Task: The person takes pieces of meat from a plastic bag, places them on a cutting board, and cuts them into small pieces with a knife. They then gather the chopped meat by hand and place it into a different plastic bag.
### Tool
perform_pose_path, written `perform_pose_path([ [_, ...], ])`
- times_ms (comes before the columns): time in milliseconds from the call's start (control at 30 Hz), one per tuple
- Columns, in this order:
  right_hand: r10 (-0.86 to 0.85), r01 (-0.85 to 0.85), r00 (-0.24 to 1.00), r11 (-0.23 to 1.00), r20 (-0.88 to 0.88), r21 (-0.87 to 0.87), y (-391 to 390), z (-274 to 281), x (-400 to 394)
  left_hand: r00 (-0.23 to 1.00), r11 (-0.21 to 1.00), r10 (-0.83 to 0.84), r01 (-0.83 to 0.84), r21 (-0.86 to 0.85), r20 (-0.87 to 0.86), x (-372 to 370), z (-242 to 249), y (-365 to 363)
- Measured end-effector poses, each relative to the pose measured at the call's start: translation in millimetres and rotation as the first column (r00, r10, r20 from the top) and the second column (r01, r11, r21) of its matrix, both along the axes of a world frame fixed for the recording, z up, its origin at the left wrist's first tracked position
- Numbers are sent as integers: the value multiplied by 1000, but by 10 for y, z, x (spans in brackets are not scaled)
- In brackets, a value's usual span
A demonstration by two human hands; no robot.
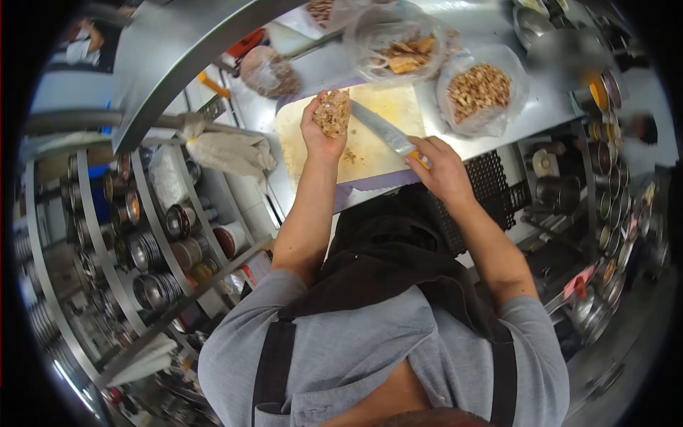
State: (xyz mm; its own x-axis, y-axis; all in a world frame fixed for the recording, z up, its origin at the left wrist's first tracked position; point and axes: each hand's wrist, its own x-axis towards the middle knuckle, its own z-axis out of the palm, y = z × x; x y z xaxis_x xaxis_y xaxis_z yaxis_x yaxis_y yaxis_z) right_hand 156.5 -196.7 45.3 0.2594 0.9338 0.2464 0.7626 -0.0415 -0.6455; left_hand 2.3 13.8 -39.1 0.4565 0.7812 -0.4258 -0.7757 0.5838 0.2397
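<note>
My left hand (321,139) cups a heap of chopped meat (333,114) above the left part of the cutting board (299,153). In my right hand (444,168) is a knife (384,129) by its yellow handle; the blade slants over the board with its tip close to the meat. A few small scraps (349,154) lie on the board below. Right of the board, a plastic-lined bowl (522,96) holds brown chopped pieces. Behind it, a clear container (356,53) has larger golden-brown pieces in it.
A tied plastic bag (269,71) of brown food sits at the board's back left. Purple cloth (345,196) shows under the board. A pale rag (231,151) hangs at left above shelves of metal bowls (153,288). Metal bowls (532,28) stand at the back right.
</note>
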Motion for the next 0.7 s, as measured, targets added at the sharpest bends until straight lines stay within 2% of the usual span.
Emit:
perform_pose_path([
  [67,88,-59,951,993,-298,105,13,829,-54,997,997,-78,78,30,6,258,81,-61],
  [100,186,-139,962,964,-199,228,-8,1185,-6,993,991,-117,116,64,17,406,128,-117],
  [167,354,-312,935,816,7,488,-28,1715,111,978,978,-209,209,13,8,737,269,-235],
  [200,232,-289,956,845,179,449,-110,1879,8,970,970,-243,244,-21,15,918,338,-297],
  [233,201,-304,942,853,270,425,-184,2020,-18,962,961,-272,272,-42,4,1104,392,-372],
  [333,195,-263,951,917,238,301,-448,2411,149,918,914,-397,397,87,-16,1715,525,-573],
  [433,61,-87,988,978,139,188,-678,2523,513,855,816,-503,518,255,-126,2373,493,-718],
  [467,6,-20,996,988,94,151,-737,2530,626,790,654,-449,609,449,-417,2636,328,-736],
  [500,21,-36,995,987,98,155,-781,2373,779,696,432,-290,707,559,-657,2864,182,-693],
  [533,24,-34,999,931,31,364,-852,2080,934,701,442,-281,701,560,-655,2985,164,-632],
  [567,37,-15,999,831,-29,556,-941,1851,1056,735,11,26,678,735,-678,3129,189,-584],
  [600,-97,99,995,931,-21,352,-1047,1772,1102,791,-444,300,610,656,-533,3263,229,-549],
  [667,-149,278,932,880,-332,386,-1096,1238,1067,759,-477,359,649,592,-543,3297,399,-459],
  [700,-182,281,921,923,-344,262,-1182,1041,1038,698,-463,403,714,526,-592,3250,546,-400],
])
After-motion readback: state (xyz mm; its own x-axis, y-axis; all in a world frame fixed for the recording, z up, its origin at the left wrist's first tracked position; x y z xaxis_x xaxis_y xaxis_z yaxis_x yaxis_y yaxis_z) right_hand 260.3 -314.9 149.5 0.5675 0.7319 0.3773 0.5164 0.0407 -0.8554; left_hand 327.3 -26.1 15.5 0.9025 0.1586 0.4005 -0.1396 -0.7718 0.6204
